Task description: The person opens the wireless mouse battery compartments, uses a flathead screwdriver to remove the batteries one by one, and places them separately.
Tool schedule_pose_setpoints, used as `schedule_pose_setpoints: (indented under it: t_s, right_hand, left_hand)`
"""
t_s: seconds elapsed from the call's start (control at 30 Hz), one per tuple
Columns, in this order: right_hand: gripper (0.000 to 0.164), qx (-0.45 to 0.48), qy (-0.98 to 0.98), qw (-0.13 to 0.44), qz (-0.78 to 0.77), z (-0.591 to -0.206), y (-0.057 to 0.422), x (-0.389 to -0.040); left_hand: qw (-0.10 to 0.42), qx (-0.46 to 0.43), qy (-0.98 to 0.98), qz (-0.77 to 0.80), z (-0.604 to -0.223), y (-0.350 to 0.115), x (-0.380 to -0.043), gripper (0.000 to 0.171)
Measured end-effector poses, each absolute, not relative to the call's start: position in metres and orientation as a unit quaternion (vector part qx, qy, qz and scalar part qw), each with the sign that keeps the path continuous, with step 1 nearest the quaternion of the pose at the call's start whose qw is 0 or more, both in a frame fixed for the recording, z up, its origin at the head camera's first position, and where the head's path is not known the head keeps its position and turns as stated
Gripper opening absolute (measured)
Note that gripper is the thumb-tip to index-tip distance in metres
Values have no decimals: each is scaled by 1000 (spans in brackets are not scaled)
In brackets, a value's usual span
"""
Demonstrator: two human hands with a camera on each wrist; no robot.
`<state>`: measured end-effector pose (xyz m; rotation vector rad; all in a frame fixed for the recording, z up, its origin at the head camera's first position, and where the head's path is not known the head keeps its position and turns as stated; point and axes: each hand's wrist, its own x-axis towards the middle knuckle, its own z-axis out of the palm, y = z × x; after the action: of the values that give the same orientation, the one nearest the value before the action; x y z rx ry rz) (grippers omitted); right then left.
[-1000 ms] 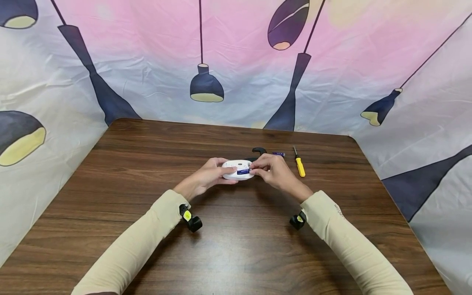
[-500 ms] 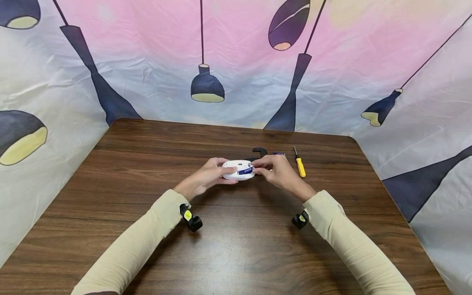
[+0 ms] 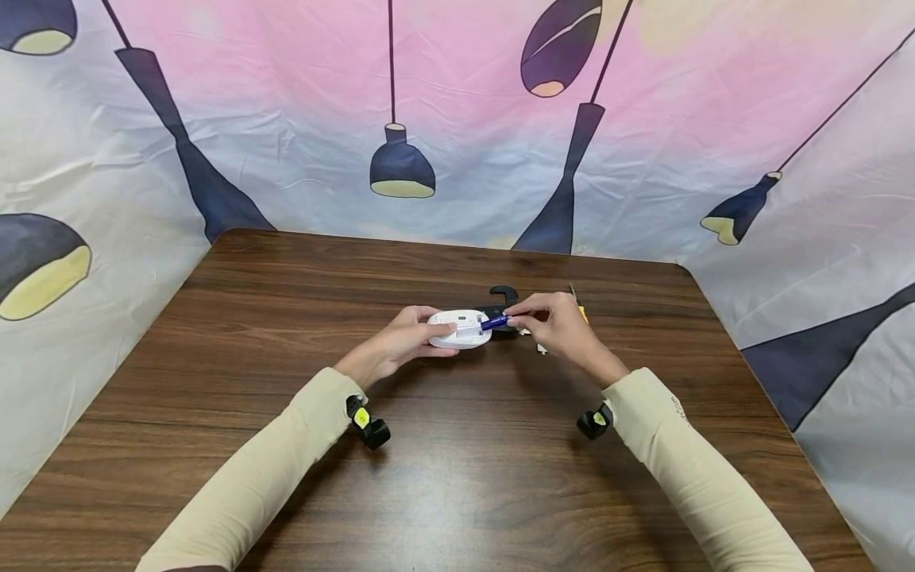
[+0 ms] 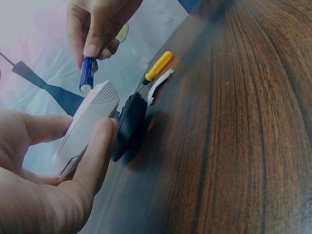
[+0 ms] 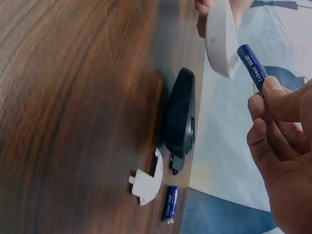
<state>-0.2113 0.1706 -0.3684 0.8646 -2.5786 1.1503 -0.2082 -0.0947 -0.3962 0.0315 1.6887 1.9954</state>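
My left hand [image 3: 393,342] grips a white computer mouse [image 3: 461,342] above the table, underside up, thumb on top and fingers beneath. Its battery compartment lies uncovered. In my right hand [image 3: 563,329] a blue battery [image 3: 495,322] is pinched between thumb and fingers at one end. The battery's free end is over the mouse's right end in the head view. From the right wrist view, the battery [image 5: 252,65] appears apart from the mouse [image 5: 220,39], tilted. Whether a second battery sits inside the mouse cannot be told.
On the table behind the hands lies a black mouse [image 5: 181,117], with a black curved piece [image 3: 506,292] beyond it. A white battery cover [image 5: 145,183] and another blue battery [image 5: 170,202] lie nearby. A yellow-handled screwdriver [image 4: 160,66] is farther right, partly hidden by my right hand in the head view.
The battery has come up out of the mouse's compartment and moved right, pinched in my right hand. My left hand and the mouse have hardly moved. The white cover now shows.
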Motion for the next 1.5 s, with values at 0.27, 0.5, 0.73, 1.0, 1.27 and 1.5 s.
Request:
schedule_pose_setpoints:
  t_s: [0.27, 0.5, 0.73, 1.0, 1.27, 1.5]
  right_hand:
    - [10, 260, -882, 98, 380, -365, 195, -212]
    - [8, 218, -904, 101, 352, -369, 218, -212]
    - [8, 176, -920, 75, 342, -376, 240, -210]
    - [8, 156, -928, 62, 332, -387, 259, -206]
    - [9, 135, -937, 39, 319, -399, 270, -201]
    - [8, 121, -942, 33, 312, -409, 275, -200]
  left_hand:
    - [259, 12, 623, 738, -397, -96, -207, 49]
    - [256, 16, 626, 737, -399, -96, -207, 47]
    - [256, 17, 624, 738, -400, -95, -207, 46]
    - [258, 13, 622, 739, -398, -94, -208, 49]
    - [261, 18, 624, 736, -396, -94, -207, 48]
    - [263, 21, 621, 738, -397, -95, -208, 45]
